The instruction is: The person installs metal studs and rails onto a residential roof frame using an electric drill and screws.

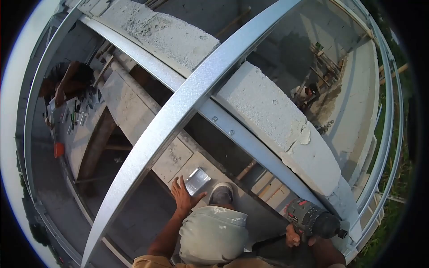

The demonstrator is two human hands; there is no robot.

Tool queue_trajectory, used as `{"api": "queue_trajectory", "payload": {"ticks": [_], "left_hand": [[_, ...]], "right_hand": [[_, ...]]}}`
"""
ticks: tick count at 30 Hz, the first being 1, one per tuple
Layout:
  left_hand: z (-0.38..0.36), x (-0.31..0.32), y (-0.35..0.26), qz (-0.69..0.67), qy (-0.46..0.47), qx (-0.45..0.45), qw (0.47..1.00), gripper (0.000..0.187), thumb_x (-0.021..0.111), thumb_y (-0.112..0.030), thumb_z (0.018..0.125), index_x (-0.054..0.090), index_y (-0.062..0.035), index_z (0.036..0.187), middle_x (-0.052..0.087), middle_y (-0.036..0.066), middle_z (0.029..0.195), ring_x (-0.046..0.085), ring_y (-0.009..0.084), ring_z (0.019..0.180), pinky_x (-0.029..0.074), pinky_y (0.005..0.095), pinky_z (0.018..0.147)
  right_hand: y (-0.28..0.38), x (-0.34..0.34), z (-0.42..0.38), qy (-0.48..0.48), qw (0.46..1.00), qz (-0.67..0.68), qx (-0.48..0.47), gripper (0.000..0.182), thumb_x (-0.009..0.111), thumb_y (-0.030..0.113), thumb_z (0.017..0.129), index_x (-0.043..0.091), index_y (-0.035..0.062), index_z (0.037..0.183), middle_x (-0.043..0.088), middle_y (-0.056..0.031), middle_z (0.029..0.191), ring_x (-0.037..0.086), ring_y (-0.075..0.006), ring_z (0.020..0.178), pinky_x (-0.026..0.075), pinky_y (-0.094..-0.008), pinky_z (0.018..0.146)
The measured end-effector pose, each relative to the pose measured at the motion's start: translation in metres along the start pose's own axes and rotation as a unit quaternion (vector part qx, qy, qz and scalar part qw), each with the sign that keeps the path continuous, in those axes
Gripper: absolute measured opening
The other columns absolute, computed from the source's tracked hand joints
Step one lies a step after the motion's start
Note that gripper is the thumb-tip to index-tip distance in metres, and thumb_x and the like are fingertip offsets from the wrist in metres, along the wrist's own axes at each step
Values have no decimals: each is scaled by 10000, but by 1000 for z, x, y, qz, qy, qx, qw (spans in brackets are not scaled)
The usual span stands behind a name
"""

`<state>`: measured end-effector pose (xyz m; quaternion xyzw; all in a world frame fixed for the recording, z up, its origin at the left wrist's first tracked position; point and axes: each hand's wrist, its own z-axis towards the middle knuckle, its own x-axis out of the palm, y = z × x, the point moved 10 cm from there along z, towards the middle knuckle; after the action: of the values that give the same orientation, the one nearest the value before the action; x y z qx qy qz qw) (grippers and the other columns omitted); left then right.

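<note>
My left hand (183,196) is open with fingers spread, reaching down at the edge of a shiny metal bracket (196,181). That bracket lies on the concrete ledge (172,158), just beyond the toe of my shoe (221,194). Low on the right, my right hand (293,236) is closed round the grip of a cordless drill (308,217). The drill's chuck points right, close to the end of the block wall. My bent knee (213,234), in pale stained cloth, rises between both hands.
A galvanized steel beam (156,129) crosses overhead. Another metal channel (250,145) with bolt heads runs along the block wall (277,111). Deep openings drop beside the ledge. One person (67,82) crouches at left among metal pieces near a red container (59,149); another person (306,94) is lower right.
</note>
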<state>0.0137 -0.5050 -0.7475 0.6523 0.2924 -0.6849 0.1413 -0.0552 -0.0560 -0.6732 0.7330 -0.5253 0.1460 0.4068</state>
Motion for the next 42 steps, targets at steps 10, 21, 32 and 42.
{"api": "queue_trajectory", "payload": {"ticks": [10, 21, 32, 42], "left_hand": [[6, -339, -216, -478, 239, 75, 842, 681, 789, -285, 805, 458, -6, 1330, 550, 203, 1279, 568, 293, 1144, 438, 397, 988], [-73, -504, -311, -733, 390, -389, 398, 632, 696, -306, 822, 457, 20, 1307, 593, 169, 1259, 584, 308, 1161, 428, 451, 1038], [-101, -624, -177, -378, 585, -339, 632, 415, 756, -236, 739, 642, -16, 1071, 677, 96, 947, 665, 257, 850, 547, 394, 787], [-146, -687, -163, -236, 541, -397, 703, 461, 746, -310, 765, 637, -2, 1091, 688, 120, 984, 676, 274, 870, 552, 388, 836]], "right_hand": [[119, 155, -45, -32, 983, 105, -145, 798, 893, 91, 639, 406, -13, 1262, 574, -116, 1101, 601, -223, 997, 510, -372, 861], [226, 371, -311, -167, 980, -22, -108, 720, 712, 160, 874, 313, 12, 1455, 571, -182, 1287, 581, -235, 1146, 465, -372, 958], [128, 325, -465, -374, 910, -124, -126, 289, 654, 175, 876, 686, -9, 1096, 723, -96, 872, 677, -170, 780, 512, -290, 722], [81, 286, -334, -326, 769, -432, -340, 286, 598, 159, 863, 678, 48, 1113, 693, -213, 889, 679, -255, 799, 518, -371, 722]]}}
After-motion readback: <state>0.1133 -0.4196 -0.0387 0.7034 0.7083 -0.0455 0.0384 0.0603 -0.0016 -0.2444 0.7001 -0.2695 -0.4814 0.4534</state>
